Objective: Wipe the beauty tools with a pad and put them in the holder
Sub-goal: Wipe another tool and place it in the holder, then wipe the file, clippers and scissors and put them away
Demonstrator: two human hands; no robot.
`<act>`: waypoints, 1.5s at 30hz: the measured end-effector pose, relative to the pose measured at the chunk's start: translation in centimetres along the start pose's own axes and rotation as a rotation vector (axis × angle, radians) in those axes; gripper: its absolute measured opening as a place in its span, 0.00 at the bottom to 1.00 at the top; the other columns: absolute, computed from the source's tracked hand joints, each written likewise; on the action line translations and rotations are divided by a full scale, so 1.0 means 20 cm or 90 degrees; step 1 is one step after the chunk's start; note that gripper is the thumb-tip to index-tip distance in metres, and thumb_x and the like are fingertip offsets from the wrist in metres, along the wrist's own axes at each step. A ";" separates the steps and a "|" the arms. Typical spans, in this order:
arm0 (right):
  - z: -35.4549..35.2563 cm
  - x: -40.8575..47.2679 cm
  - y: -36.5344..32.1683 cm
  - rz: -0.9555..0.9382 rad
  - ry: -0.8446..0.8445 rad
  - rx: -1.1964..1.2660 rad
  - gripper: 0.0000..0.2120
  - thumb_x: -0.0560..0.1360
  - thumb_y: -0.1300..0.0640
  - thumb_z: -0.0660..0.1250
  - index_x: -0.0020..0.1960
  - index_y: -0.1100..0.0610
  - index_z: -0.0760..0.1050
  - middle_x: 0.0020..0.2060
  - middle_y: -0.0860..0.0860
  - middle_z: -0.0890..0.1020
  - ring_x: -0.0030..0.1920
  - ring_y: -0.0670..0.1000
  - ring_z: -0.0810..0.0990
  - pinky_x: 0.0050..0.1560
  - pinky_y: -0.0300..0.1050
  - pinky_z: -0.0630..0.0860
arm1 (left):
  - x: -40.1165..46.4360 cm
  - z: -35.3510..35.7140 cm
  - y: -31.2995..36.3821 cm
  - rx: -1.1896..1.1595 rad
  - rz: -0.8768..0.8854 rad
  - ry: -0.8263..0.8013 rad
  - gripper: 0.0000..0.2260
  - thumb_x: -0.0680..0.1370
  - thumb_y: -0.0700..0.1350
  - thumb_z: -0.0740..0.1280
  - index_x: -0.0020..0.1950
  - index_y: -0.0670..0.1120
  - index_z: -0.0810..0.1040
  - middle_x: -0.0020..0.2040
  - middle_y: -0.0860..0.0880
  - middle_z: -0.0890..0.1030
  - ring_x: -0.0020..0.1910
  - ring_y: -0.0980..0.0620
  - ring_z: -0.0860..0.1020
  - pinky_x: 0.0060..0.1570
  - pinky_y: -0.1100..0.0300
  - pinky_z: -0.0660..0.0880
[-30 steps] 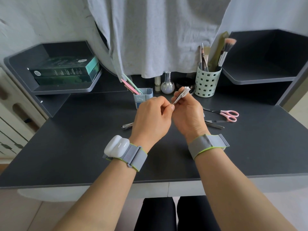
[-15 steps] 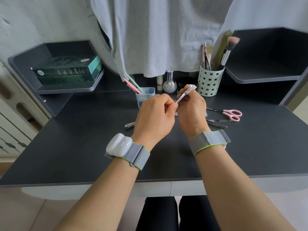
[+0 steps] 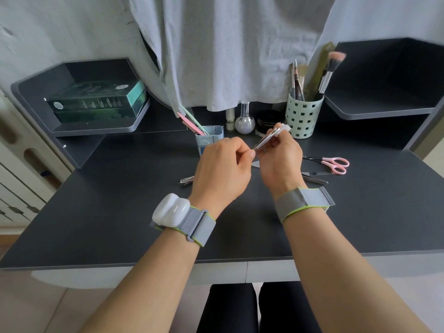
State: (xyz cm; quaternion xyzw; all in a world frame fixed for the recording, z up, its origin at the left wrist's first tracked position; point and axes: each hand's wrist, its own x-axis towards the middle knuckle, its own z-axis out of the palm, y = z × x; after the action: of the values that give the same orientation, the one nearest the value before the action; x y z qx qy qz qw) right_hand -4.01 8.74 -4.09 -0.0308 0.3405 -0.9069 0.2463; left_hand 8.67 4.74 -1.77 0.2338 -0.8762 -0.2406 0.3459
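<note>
- We see the left hand point(image 3: 222, 168) with curled fingers pinching the near end of a slim metal tool point(image 3: 262, 142), held up above the desk point(image 3: 115, 212).
- The tool's long axis runs from lower left to upper right, its far end pointing up toward the mint holder point(image 3: 303, 116).
- The right hand point(image 3: 280, 159) grasps a white pad point(image 3: 281, 131) folded round the tool's upper part; blur there means we cannot say what kind of tool it is, perhaps tweezers.
- The holder is a round plastic cup with square holes, standing at the back right with a pink-tipped makeup brush point(image 3: 330, 70) and other handles upright in it.
- A small blue box point(image 3: 211, 137) just beyond the left hand holds a pink nail file point(image 3: 189, 123) and a green one, leaning left.
- Flat on the matte dark top: pink-handled scissors point(image 3: 332, 164) right of the hands, a metal strip point(image 3: 314, 180) near them, nail clippers point(image 3: 186, 180) poking out left of the left hand.
- A glass bottle point(image 3: 244, 120) and a dark round jar point(image 3: 268, 120) stand at the back, under a hanging grey cloth point(image 3: 228, 49).
- A green box point(image 3: 96, 102) lies on the left shelf.
- The near half of the desk is bare surface up to its front edge.
</note>
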 end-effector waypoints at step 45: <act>0.26 0.01 0.07 0.018 -0.013 -0.215 0.12 0.80 0.59 0.57 0.42 0.51 0.76 0.35 0.47 0.71 0.34 0.47 0.69 0.36 0.41 0.69 | 0.42 -0.29 -0.21 0.152 -0.068 0.072 0.09 0.77 0.40 0.65 0.44 0.48 0.84 0.41 0.45 0.84 0.44 0.40 0.80 0.48 0.48 0.79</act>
State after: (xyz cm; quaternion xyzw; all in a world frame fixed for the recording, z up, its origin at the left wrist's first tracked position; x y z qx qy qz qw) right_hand -2.40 4.64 -0.93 -0.0761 0.4859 -0.8328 0.2542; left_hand 8.41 -4.93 3.70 0.3327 -0.8642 -0.1391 0.3508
